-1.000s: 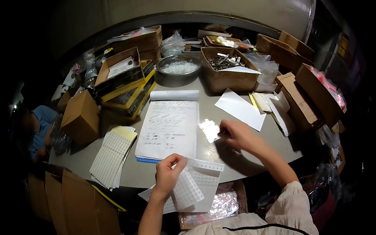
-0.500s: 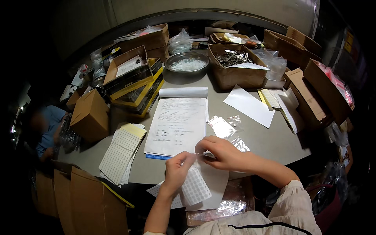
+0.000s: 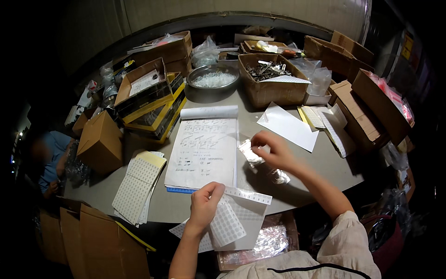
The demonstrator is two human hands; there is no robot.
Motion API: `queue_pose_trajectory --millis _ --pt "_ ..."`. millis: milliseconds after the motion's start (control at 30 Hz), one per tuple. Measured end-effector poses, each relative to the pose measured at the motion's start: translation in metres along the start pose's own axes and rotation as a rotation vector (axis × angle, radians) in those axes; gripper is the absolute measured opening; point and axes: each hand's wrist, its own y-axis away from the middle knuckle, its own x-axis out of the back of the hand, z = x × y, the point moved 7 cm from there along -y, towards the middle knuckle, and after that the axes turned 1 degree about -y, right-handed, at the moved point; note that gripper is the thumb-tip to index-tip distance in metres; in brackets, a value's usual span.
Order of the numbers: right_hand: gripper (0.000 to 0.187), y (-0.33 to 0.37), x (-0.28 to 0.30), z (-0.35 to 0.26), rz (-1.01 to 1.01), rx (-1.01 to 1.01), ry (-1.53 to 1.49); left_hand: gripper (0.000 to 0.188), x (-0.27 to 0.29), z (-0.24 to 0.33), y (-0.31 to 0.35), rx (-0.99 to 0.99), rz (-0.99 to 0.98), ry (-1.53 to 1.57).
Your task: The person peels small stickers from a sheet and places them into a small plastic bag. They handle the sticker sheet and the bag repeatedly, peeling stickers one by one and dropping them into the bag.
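My left hand [image 3: 204,207] pinches a sheet of small round labels [image 3: 227,225] at the table's near edge. A white strip [image 3: 248,195] with a row of small marks extends rightward from its fingertips. Over some small clear zip bags [image 3: 252,157] hovers my right hand [image 3: 274,151], its thumb and fingers drawn together and slightly blurred. Whatever sits between those fingertips is too small to make out. Just beyond my left hand lies a notepad [image 3: 202,149] with handwriting, its top page rolled back and a blue edge beneath.
Label sheets [image 3: 137,186] are stacked at left near a brown box [image 3: 100,142]. A metal bowl [image 3: 212,93] and a carton of metal pieces [image 3: 274,90] stand at the back. White paper [image 3: 288,128] lies at right. Below the edge is a box of clear packets [image 3: 260,246]. A person [image 3: 55,153] is at far left.
My right hand has left my left hand's side and moved up to the right, over the zip bags. The marked strip now shows beside my left hand, which stays on the label sheet.
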Motion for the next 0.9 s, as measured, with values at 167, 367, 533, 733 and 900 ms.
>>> queue_pose_trajectory --millis 167,367,533,733,900 --pt "0.019 -0.02 0.019 0.068 -0.051 -0.265 -0.079 0.024 -0.001 0.002 0.0 0.044 -0.011 -0.007" --pt "0.022 -0.059 -0.01 0.09 -0.079 -0.178 -0.097 0.024 0.0 0.003 -0.001 0.044 -0.011 -0.038" --pt "0.03 -0.101 -0.031 0.123 0.001 -0.266 -0.138 0.024 0.001 0.003 -0.002 -0.009 -0.005 -0.065" --pt "0.021 -0.115 -0.05 0.149 0.088 -0.431 -0.317 0.025 0.005 -0.003 -0.003 -0.007 0.011 -0.067" --pt "0.026 -0.109 -0.05 0.149 0.105 -0.465 -0.309 0.025 0.005 -0.003 -0.004 -0.014 0.021 -0.07"
